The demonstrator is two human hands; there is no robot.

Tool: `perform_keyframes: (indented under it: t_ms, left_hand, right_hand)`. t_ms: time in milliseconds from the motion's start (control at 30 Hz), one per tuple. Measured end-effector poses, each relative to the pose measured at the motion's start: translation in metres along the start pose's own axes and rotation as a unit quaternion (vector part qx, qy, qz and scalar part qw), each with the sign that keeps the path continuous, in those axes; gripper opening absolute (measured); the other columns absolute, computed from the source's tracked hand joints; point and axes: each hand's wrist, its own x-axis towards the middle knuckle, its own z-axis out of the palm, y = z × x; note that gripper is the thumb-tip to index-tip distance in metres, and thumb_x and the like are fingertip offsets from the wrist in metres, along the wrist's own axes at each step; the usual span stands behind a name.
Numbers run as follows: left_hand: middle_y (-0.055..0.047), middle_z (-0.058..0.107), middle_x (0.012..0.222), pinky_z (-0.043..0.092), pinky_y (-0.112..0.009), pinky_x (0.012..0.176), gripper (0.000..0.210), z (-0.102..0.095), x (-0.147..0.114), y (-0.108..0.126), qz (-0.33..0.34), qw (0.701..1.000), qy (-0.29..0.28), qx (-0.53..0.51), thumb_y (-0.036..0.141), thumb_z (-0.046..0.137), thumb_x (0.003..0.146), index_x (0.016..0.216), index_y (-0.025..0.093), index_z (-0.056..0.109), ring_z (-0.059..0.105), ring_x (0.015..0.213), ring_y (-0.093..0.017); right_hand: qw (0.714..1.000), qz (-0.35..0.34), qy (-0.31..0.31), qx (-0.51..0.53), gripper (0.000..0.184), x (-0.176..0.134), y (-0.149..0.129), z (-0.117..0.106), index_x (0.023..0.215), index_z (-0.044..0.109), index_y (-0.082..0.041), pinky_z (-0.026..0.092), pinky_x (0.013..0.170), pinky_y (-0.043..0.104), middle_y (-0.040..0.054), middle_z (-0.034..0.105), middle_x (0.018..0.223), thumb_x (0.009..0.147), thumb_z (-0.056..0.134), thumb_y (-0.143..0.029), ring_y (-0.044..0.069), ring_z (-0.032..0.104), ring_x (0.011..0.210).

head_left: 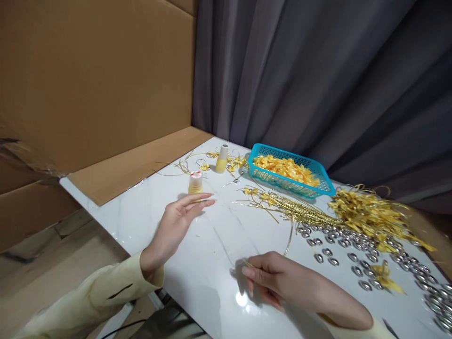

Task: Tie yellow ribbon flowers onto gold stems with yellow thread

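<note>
My left hand (176, 221) is stretched out over the white table, thumb and forefinger extended with a narrow gap between them. Just behind its fingers stands a small bottle (195, 181) with a white, red-marked cap; the fingers hide its base, and I cannot tell whether they touch it. Lower and to the right, my right hand (271, 278) is closed in a pinch on a thin gold wire (248, 263), whose short end pokes out at the fingertips. Behind that hand, a gold strand (291, 235) curves up toward a bundle of gold wires (303, 212).
A second yellow bottle (221, 160) stands farther back among gold wire pieces. A blue basket (289, 186) holds yellow ribbon pieces. To the right lie a gold ribbon heap (367, 212) and many silver oval pieces (356, 270). Cardboard (106, 84) and a dark curtain (318, 84) border the table.
</note>
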Motion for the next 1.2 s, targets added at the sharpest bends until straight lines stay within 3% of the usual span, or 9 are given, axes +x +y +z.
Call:
perform_keyframes:
  t_ms: [200, 400, 600, 733, 800, 867, 933, 1000, 1200]
  left_hand:
    - [-0.008, 0.073, 0.102, 0.048, -0.032, 0.089, 0.021, -0.005, 0.002, 0.004, -0.019, 0.999, -0.017, 0.020, 0.031, 0.068, 0.080, 0.097, 0.020, 0.070, 0.063, 0.108, -0.025]
    - [-0.009, 0.074, 0.099, 0.047, -0.032, 0.091, 0.029, -0.024, 0.009, 0.000, -0.017, 0.998, 0.010, 0.059, 0.039, 0.069, 0.079, 0.100, 0.019, 0.068, 0.065, 0.102, -0.025]
    - [-0.007, 0.075, 0.084, 0.053, -0.035, 0.077, 0.049, -0.057, 0.012, 0.028, -0.056, 0.967, -0.004, 0.248, 0.057, 0.070, 0.067, 0.099, 0.020, 0.069, 0.070, 0.085, -0.029]
    - [-0.002, 0.075, 0.081, 0.053, -0.038, 0.077, 0.043, -0.077, 0.003, 0.062, 0.031, 0.907, 0.113, 0.405, 0.062, 0.064, 0.069, 0.088, 0.024, 0.072, 0.069, 0.086, -0.030]
    - [0.002, 0.075, 0.083, 0.052, -0.037, 0.083, 0.039, -0.079, -0.007, 0.075, 0.097, 0.875, 0.185, 0.437, 0.061, 0.061, 0.074, 0.090, 0.027, 0.072, 0.068, 0.091, -0.029]
    - [0.005, 0.074, 0.085, 0.052, -0.034, 0.084, 0.034, -0.077, -0.015, 0.084, 0.157, 0.858, 0.215, 0.440, 0.059, 0.060, 0.078, 0.091, 0.030, 0.072, 0.068, 0.093, -0.026]
    - [0.007, 0.075, 0.088, 0.054, -0.031, 0.081, 0.029, -0.073, -0.017, 0.090, 0.197, 0.859, 0.152, 0.448, 0.056, 0.060, 0.080, 0.091, 0.033, 0.072, 0.069, 0.090, -0.024]
    - [0.006, 0.075, 0.092, 0.054, -0.028, 0.075, 0.026, -0.068, -0.011, 0.092, 0.220, 0.856, 0.022, 0.468, 0.050, 0.058, 0.082, 0.093, 0.033, 0.074, 0.070, 0.087, -0.023]
    - [0.001, 0.069, 0.115, 0.050, -0.024, 0.085, 0.027, -0.039, 0.036, 0.088, 0.237, 0.785, -0.293, 0.491, 0.029, 0.049, 0.093, 0.112, 0.026, 0.068, 0.065, 0.105, -0.019]
  right_hand:
    - [1.000, -0.003, 0.003, -0.002, 0.054, 0.001, 0.001, -0.001, 0.071, 0.054, -0.015, 0.030, 0.050, 0.022, -0.0068, 0.040, 0.044, 0.087, 0.044, -0.066, 0.006, 0.033, 0.040]
    - [1.000, -0.006, -0.002, 0.000, 0.052, 0.002, 0.003, -0.004, 0.070, 0.054, -0.016, 0.030, 0.050, 0.022, -0.0072, 0.039, 0.042, 0.087, 0.044, -0.064, 0.006, 0.033, 0.040]
    - [1.000, -0.002, 0.005, -0.001, 0.055, -0.001, 0.000, -0.006, 0.070, 0.053, -0.016, 0.032, 0.051, 0.022, -0.0070, 0.039, 0.042, 0.084, 0.044, -0.068, 0.007, 0.033, 0.040]
    - [1.000, 0.000, 0.006, 0.004, 0.053, -0.002, -0.001, -0.008, 0.070, 0.054, -0.016, 0.032, 0.051, 0.022, -0.0068, 0.039, 0.042, 0.084, 0.045, -0.067, 0.007, 0.034, 0.040]
    - [1.000, 0.002, 0.007, 0.003, 0.054, -0.002, -0.001, -0.008, 0.070, 0.054, -0.016, 0.033, 0.051, 0.023, -0.0065, 0.039, 0.042, 0.084, 0.045, -0.067, 0.007, 0.034, 0.040]
    - [1.000, 0.003, 0.006, 0.003, 0.054, -0.001, -0.001, -0.009, 0.071, 0.055, -0.016, 0.033, 0.052, 0.023, -0.0064, 0.039, 0.042, 0.084, 0.045, -0.068, 0.008, 0.034, 0.040]
    - [1.000, 0.004, 0.005, 0.003, 0.055, -0.001, 0.000, -0.009, 0.070, 0.054, -0.016, 0.033, 0.052, 0.023, -0.0065, 0.039, 0.042, 0.083, 0.045, -0.069, 0.008, 0.034, 0.040]
    - [1.000, 0.003, 0.004, 0.001, 0.056, -0.001, 0.001, -0.010, 0.070, 0.054, -0.016, 0.032, 0.052, 0.023, -0.0065, 0.039, 0.042, 0.082, 0.045, -0.070, 0.008, 0.034, 0.040]
    - [1.000, 0.005, 0.009, -0.003, 0.058, -0.002, 0.000, -0.012, 0.073, 0.055, -0.016, 0.031, 0.050, 0.023, -0.0070, 0.040, 0.042, 0.082, 0.044, -0.072, 0.007, 0.034, 0.039]
